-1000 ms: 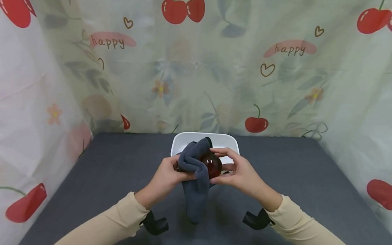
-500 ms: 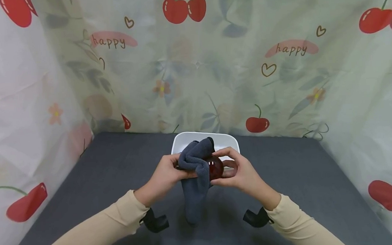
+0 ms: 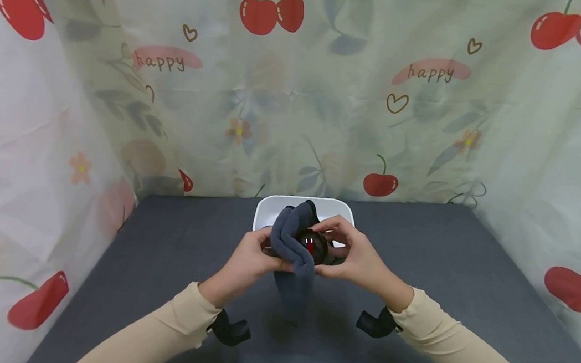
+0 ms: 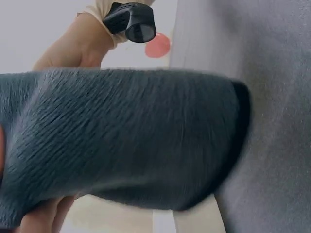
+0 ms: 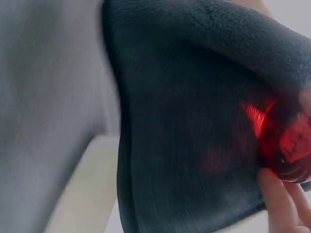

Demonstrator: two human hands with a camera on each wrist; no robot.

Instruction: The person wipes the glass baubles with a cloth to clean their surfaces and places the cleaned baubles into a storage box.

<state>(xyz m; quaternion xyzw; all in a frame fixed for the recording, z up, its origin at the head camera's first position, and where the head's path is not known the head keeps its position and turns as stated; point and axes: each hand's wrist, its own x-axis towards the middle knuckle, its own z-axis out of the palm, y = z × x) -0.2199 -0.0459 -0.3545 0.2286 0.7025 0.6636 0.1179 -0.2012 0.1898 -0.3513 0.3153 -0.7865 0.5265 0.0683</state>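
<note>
Between the two hands is a dark red, glossy glass ball (image 3: 313, 248), held in the air in front of the white tray. My right hand (image 3: 353, 252) holds it by its right side, with thumb and fingers apart around it. A folded dark grey-blue cloth (image 3: 294, 242) lies against the ball's left side, and my left hand (image 3: 248, 264) grips this cloth. One end of the cloth hangs down below the hands. In the left wrist view the cloth (image 4: 121, 136) hides most of the fingers. Red light shines through the ball (image 5: 291, 141) in the right wrist view.
Just behind the hands stands a white rectangular tray (image 3: 334, 204), partly covered from view. A dark grey cloth covers the table (image 3: 183, 227). Printed curtains (image 3: 285, 93) with cherries close off the back and both sides.
The cloth has shifted slightly right across the ball, covering more of its left side. The ball looks darker now, with a bright red glint. The hands stay nearly in place.
</note>
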